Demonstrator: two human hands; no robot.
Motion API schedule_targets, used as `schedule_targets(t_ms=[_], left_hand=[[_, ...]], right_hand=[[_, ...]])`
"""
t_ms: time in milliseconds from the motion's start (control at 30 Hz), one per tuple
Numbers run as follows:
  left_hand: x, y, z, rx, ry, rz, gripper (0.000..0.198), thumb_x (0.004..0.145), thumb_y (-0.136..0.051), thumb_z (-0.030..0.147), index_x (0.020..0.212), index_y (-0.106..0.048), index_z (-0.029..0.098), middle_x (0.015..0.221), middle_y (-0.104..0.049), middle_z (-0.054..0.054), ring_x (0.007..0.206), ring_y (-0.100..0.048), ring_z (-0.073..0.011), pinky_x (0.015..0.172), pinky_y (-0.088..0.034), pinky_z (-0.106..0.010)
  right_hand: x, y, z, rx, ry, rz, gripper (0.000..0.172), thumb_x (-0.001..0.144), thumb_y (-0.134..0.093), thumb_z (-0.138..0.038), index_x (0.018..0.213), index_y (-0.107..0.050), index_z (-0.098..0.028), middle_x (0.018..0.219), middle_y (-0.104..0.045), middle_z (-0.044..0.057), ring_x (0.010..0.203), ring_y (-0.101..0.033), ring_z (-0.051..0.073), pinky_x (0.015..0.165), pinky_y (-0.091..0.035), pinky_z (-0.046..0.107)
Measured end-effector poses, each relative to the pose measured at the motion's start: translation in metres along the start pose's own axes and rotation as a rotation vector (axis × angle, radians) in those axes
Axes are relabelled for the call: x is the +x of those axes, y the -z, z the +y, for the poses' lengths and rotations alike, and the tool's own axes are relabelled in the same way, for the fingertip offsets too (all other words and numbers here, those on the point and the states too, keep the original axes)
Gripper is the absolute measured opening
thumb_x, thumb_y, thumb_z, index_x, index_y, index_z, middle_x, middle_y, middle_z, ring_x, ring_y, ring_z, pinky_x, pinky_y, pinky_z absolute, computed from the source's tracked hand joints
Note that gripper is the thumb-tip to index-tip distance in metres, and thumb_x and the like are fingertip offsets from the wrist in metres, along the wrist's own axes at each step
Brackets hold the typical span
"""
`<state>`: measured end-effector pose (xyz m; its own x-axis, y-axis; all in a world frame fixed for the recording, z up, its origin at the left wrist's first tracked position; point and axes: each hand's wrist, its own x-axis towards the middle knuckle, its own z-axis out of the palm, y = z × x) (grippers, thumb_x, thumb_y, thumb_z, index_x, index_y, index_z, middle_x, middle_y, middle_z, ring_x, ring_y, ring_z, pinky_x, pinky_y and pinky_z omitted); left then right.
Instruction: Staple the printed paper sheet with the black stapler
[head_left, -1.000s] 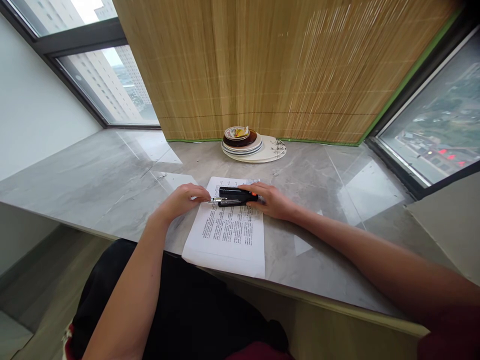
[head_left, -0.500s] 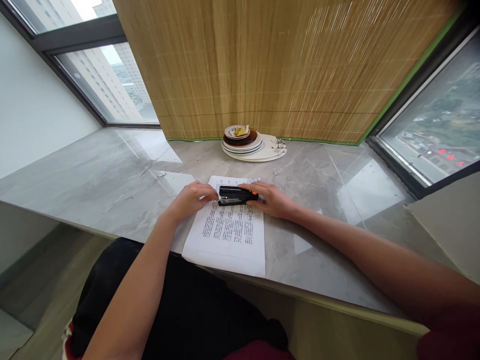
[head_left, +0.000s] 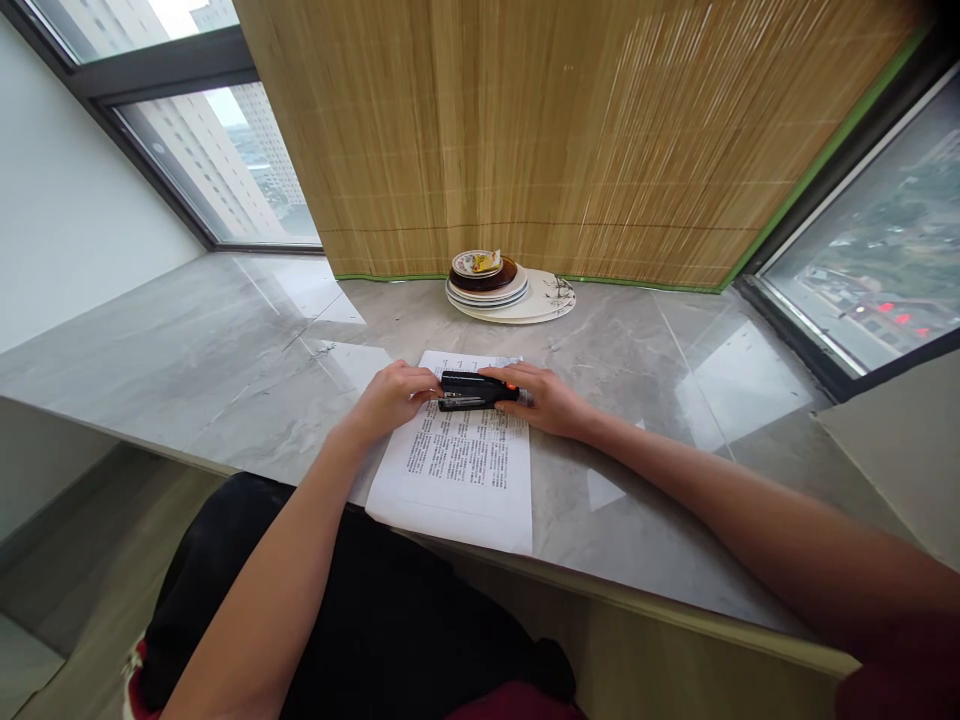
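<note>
A black stapler [head_left: 469,391] with an orange mark at its rear lies sideways over a printed sheet of paper [head_left: 450,510]. Its jaws are spread apart, and a metal staple rail shows between them. My right hand [head_left: 551,400] grips the stapler's rear end, thumb on the near side and fingers on the far side. At the stapler's front end, the fingertips of my left hand [head_left: 396,395] are pinched together, touching it. Whether something small sits between those fingertips is hidden.
A stack of plates [head_left: 487,290] with a small yellow packet [head_left: 487,262] on top stands at the back of the grey marble-look counter [head_left: 247,370]. Behind it hangs a bamboo blind [head_left: 525,130]. Windows flank both sides. The counter's front edge runs close to my lap.
My left fingertips have shifted slightly and press a little closer around the stapler's front end. My right hand keeps the same grip. The whole view has moved very slightly.
</note>
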<state>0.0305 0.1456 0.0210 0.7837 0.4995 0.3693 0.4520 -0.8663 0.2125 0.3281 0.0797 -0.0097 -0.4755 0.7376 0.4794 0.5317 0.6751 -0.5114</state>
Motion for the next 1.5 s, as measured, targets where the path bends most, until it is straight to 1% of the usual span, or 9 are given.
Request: schedule_targets(t_ms=[300,467,733,867,1000,1100,1233,1400,1500], left_hand=[[-0.003,-0.004,0.006,0.056,0.134,0.145,0.011,0.087,-0.071,0.014,0.085,-0.066,0.024,0.081,-0.075,0.004,0.075,-0.065,-0.0177,0.075,-0.048,-0.031],[-0.002,-0.007,0.009,0.162,0.138,0.199,0.025,0.084,-0.079,0.018,0.099,-0.059,0.025,0.082,-0.074,0.005,0.068,-0.064,-0.0159,0.074,-0.047,-0.030],[0.003,-0.011,0.016,0.225,0.205,0.102,0.017,0.086,-0.073,0.021,0.095,-0.060,0.025,0.075,-0.071,0.003,0.067,-0.063,-0.0203,0.068,-0.044,-0.032],[0.005,-0.009,0.016,0.154,0.255,0.066,0.014,0.087,-0.072,0.025,0.093,-0.059,0.025,0.078,-0.071,0.002,0.070,-0.064,-0.0210,0.066,-0.045,-0.032],[0.006,-0.005,0.010,0.035,0.313,0.099,0.014,0.090,-0.070,0.031,0.095,-0.060,0.023,0.092,-0.073,-0.002,0.085,-0.068,-0.0225,0.078,-0.052,-0.035],[0.003,-0.007,0.003,-0.003,0.301,0.050,0.021,0.096,-0.062,0.031,0.116,-0.063,0.023,0.119,-0.073,-0.007,0.109,-0.068,-0.0268,0.097,-0.051,-0.042],[0.000,-0.015,-0.005,-0.040,0.199,-0.129,0.044,0.101,-0.054,0.034,0.144,-0.054,0.022,0.149,-0.059,-0.011,0.137,-0.055,-0.0276,0.116,-0.041,-0.047],[-0.004,-0.015,-0.009,0.005,0.197,-0.170,0.042,0.103,-0.051,0.039,0.142,-0.059,0.025,0.152,-0.057,-0.008,0.142,-0.050,-0.0272,0.119,-0.037,-0.049],[-0.007,-0.010,-0.009,0.074,0.255,-0.152,0.040,0.101,-0.055,0.040,0.137,-0.063,0.024,0.149,-0.059,-0.010,0.138,-0.053,-0.0296,0.117,-0.038,-0.052]], right_hand=[[0.000,-0.001,0.004,0.030,0.006,0.022,0.052,0.096,-0.067,-0.027,0.146,-0.056,-0.029,0.122,-0.071,0.009,0.108,-0.066,0.026,0.098,-0.054,0.045],[-0.001,-0.002,0.006,0.028,0.005,0.032,0.051,0.094,-0.069,-0.027,0.145,-0.058,-0.028,0.121,-0.073,0.008,0.105,-0.067,0.024,0.097,-0.053,0.043],[0.001,-0.001,0.008,0.010,-0.002,0.034,0.052,0.093,-0.072,-0.031,0.143,-0.061,-0.028,0.105,-0.076,0.005,0.097,-0.068,0.023,0.092,-0.053,0.040],[0.002,-0.002,0.005,-0.040,0.006,-0.007,0.056,0.096,-0.068,-0.034,0.149,-0.054,-0.028,0.119,-0.073,0.009,0.109,-0.067,0.029,0.097,-0.053,0.047],[0.001,-0.003,-0.004,-0.121,0.013,-0.045,0.068,0.096,-0.067,-0.038,0.157,-0.040,-0.029,0.139,-0.062,0.013,0.127,-0.058,0.033,0.110,-0.046,0.058],[0.001,-0.003,-0.007,-0.110,0.018,-0.066,0.066,0.098,-0.064,-0.036,0.158,-0.037,-0.030,0.142,-0.059,0.013,0.131,-0.056,0.032,0.110,-0.047,0.055],[0.001,-0.001,-0.007,-0.054,-0.025,-0.048,0.058,0.097,-0.064,-0.032,0.152,-0.046,-0.029,0.131,-0.066,0.012,0.119,-0.064,0.029,0.101,-0.054,0.048],[0.001,0.005,-0.006,0.097,-0.054,0.080,0.045,0.089,-0.071,-0.027,0.134,-0.065,-0.025,0.123,-0.073,0.008,0.109,-0.070,0.026,0.097,-0.055,0.041],[0.000,0.009,-0.005,0.155,-0.182,0.229,0.036,0.084,-0.072,-0.024,0.120,-0.072,-0.024,0.116,-0.076,0.006,0.104,-0.071,0.026,0.095,-0.054,0.041]])
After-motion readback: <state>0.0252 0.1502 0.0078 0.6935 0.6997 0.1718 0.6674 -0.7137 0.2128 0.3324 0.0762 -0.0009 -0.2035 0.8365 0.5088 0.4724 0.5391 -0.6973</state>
